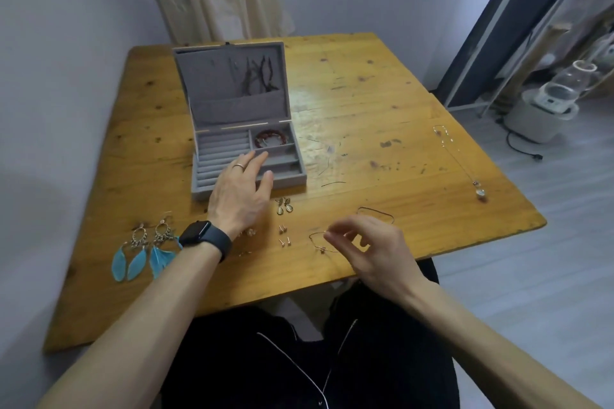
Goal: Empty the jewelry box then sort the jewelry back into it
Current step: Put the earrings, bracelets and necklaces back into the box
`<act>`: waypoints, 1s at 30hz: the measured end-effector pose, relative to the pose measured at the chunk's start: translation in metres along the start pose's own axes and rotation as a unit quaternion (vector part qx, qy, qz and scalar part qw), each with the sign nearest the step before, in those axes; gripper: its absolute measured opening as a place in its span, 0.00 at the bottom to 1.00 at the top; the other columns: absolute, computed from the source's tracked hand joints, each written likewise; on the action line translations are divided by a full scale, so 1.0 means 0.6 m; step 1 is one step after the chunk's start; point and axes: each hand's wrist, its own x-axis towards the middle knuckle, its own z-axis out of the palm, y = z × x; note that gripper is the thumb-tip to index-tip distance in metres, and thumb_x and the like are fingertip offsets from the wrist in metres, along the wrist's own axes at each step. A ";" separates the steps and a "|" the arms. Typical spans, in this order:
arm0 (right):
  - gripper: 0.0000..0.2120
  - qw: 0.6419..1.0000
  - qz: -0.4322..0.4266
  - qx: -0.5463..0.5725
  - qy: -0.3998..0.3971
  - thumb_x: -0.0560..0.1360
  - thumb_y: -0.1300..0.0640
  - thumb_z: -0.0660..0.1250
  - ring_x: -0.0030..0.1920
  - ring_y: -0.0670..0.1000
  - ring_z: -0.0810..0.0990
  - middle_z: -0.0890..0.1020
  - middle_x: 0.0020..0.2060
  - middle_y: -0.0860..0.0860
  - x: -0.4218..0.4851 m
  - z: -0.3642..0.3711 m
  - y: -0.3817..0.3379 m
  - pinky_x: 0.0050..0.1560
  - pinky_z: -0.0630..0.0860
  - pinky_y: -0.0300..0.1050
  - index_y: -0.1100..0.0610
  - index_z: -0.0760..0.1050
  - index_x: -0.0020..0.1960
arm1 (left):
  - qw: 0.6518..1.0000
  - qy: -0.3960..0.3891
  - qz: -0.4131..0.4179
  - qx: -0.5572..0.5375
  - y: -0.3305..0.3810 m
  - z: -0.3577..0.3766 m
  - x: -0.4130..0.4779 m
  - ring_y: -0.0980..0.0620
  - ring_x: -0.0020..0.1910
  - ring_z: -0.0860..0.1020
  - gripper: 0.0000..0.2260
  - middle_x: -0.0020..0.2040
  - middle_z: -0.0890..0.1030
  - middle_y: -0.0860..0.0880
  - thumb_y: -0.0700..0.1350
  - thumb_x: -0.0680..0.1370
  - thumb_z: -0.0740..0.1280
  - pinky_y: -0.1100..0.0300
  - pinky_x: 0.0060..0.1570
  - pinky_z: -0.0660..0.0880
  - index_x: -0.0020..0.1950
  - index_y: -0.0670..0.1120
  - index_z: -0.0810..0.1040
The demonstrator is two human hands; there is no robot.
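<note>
A black square-faced smartwatch on a broad black band (201, 236) circles the left wrist, and a thin pale metal ring (238, 166) sits on a finger of the left hand (240, 197). Both forearms are bare. The black fabric trousers (252, 372) carry thin white piping lines (294, 363)

We see a worn, yellow-orange wooden table (382, 109). An open grey velvet jewelry box (212, 83) stands at its far left. Near the front edge lie two blue feather earrings (143, 249), small teardrop earrings (285, 206), tiny stud earrings (284, 236), a thin chain bracelet (317, 244) and a fine wire bangle (375, 208). Well apart, on the right, lies a long thin pendant necklace (480, 192).
</note>
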 end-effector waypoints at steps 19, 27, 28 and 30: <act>0.03 0.989 0.090 0.116 -0.023 0.78 0.53 0.71 0.38 0.46 0.83 0.85 0.36 0.48 0.301 0.060 -0.022 0.39 0.79 0.42 0.50 0.83 0.46 | 0.977 -0.001 -0.046 -0.208 -0.033 -0.044 0.041 0.57 0.63 0.74 0.24 0.64 0.78 0.57 0.62 0.75 0.66 0.51 0.63 0.74 0.71 0.61 0.73; 0.06 0.983 0.168 0.073 0.020 0.76 0.48 0.72 0.40 0.44 0.84 0.86 0.38 0.45 0.327 0.079 0.028 0.45 0.81 0.46 0.49 0.84 0.45 | 0.955 0.013 -0.075 -0.286 -0.046 -0.063 0.082 0.64 0.45 0.82 0.07 0.42 0.85 0.59 0.52 0.77 0.71 0.62 0.52 0.79 0.50 0.52 0.86; 0.06 0.984 0.173 0.045 0.019 0.76 0.47 0.72 0.42 0.43 0.84 0.85 0.38 0.44 0.323 0.082 0.037 0.45 0.80 0.43 0.48 0.83 0.45 | 0.958 0.015 -0.076 -0.276 -0.046 -0.063 0.085 0.64 0.45 0.82 0.07 0.42 0.85 0.59 0.53 0.77 0.71 0.63 0.51 0.79 0.50 0.52 0.86; 0.06 0.985 0.172 -0.006 0.013 0.77 0.47 0.71 0.43 0.41 0.82 0.84 0.39 0.42 0.313 0.087 0.047 0.43 0.76 0.34 0.48 0.83 0.46 | 0.972 0.017 -0.080 -0.220 -0.044 -0.060 0.090 0.62 0.45 0.81 0.09 0.43 0.85 0.58 0.55 0.77 0.70 0.65 0.47 0.77 0.50 0.52 0.86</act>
